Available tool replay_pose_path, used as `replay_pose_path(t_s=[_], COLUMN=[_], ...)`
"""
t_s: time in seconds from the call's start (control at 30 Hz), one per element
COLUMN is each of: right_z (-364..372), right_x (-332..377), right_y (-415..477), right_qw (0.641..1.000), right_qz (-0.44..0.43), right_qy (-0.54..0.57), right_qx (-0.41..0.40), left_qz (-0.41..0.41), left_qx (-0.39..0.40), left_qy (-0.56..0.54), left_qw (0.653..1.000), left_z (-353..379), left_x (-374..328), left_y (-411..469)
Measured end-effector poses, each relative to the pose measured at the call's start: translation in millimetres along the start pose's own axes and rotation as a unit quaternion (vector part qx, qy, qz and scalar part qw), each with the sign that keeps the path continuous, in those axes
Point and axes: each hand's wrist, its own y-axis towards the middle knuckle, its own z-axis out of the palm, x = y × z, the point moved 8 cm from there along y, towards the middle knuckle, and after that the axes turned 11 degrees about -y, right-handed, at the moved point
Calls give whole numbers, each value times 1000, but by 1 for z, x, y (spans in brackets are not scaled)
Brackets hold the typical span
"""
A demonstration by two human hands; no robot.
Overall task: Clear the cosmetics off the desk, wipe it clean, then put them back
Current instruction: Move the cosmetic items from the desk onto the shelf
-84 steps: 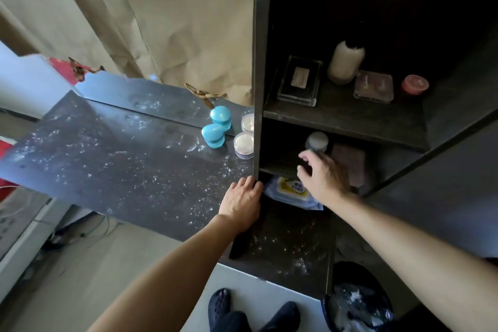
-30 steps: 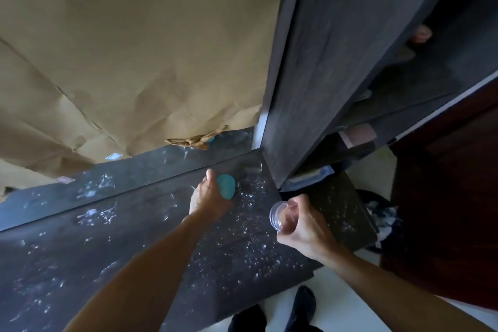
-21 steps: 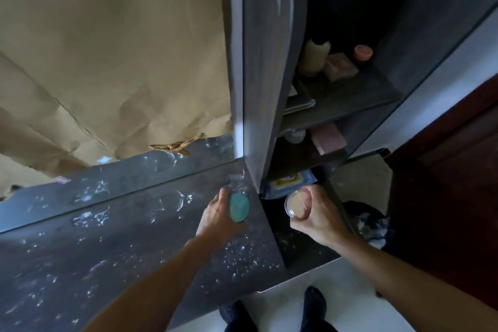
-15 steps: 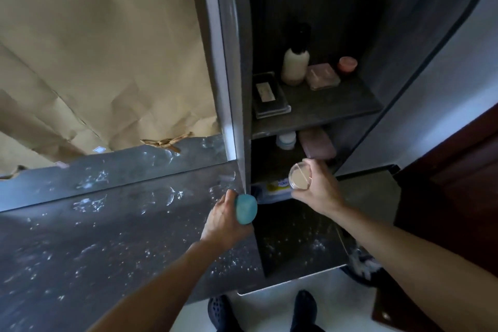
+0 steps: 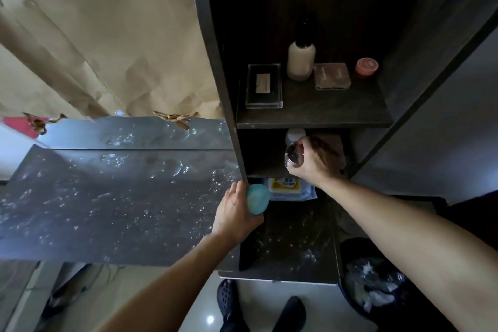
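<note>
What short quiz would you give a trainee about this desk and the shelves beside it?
1. Count: how many items stand on the upper shelf?
2. True or false: the left hand grips a turquoise jar.
3. Choose: where is the right hand holding the clear jar? A) on the upper shelf; B) inside the lower shelf; C) on the floor.

Key: 1) four: black case, white bottle, pink compact, pink pot. 2) true. 3) B.
</note>
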Motion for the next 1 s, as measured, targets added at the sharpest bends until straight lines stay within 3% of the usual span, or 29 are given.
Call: replay_pose_path(t_s=[0.17, 0.53, 1.0], right_z=[-9, -22, -3], right_x=[-14, -50, -61], right_y=[-15, -45, -54], right_qw=[998, 997, 999], right_qz=[-60, -44, -34], right_qy=[12, 46, 7], right_qx=[-12, -36, 4], left_qz=[21, -70, -98], left_qx=[-9, 21, 52], left_qy=[29, 73, 84], left_qw=[999, 995, 990], left_z=[10, 39, 45], left_x=[-27, -39, -29], left_y=[29, 111, 140])
